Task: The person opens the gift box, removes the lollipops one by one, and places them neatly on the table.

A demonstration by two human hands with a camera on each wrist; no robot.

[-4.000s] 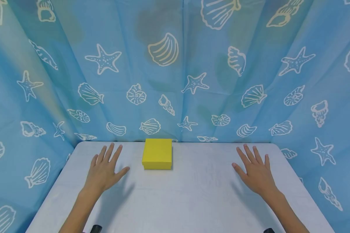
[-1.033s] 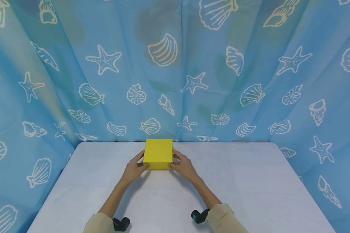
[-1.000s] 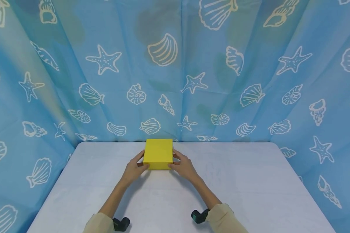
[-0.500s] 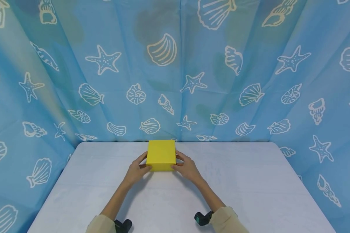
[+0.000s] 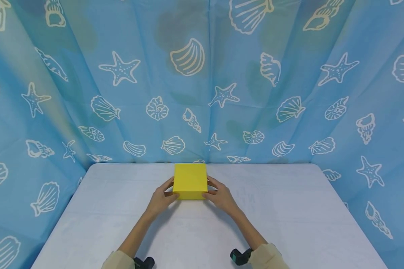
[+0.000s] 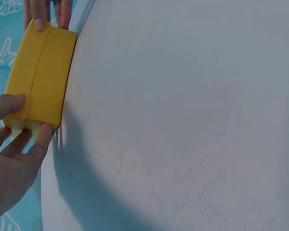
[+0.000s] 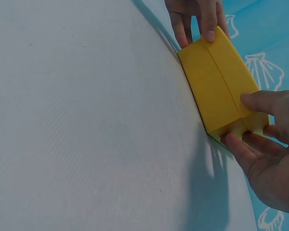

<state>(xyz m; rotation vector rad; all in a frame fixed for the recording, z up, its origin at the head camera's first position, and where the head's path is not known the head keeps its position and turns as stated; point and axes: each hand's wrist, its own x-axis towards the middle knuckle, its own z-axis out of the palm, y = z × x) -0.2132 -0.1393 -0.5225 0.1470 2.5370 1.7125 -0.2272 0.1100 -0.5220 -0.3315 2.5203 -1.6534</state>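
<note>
A yellow lidded box [image 5: 190, 179] is at the far side of the white table, left of the middle in the head view. My left hand [image 5: 159, 200] grips its left side, thumb at the front corner and fingers along the side. On the opposite side my right hand [image 5: 223, 198] grips it the same way. In the left wrist view the box [image 6: 43, 72] shows a lid seam, with the left hand [image 6: 14, 163] at its near end. The right wrist view has the right hand [image 7: 274, 149] on the box [image 7: 216, 82]. Its lid is on, so the inside is hidden.
A white table [image 5: 272, 209] spreads out around the box. Behind and beside it hangs a blue curtain [image 5: 138, 123] printed with shells and starfish. Dark wrist cameras [image 5: 240, 257] sit at both sleeves.
Four seconds ago both hands were apart from the box, fingers spread. They came to hold its sides, and over the last second the box has shifted slightly right and nearer with them.
</note>
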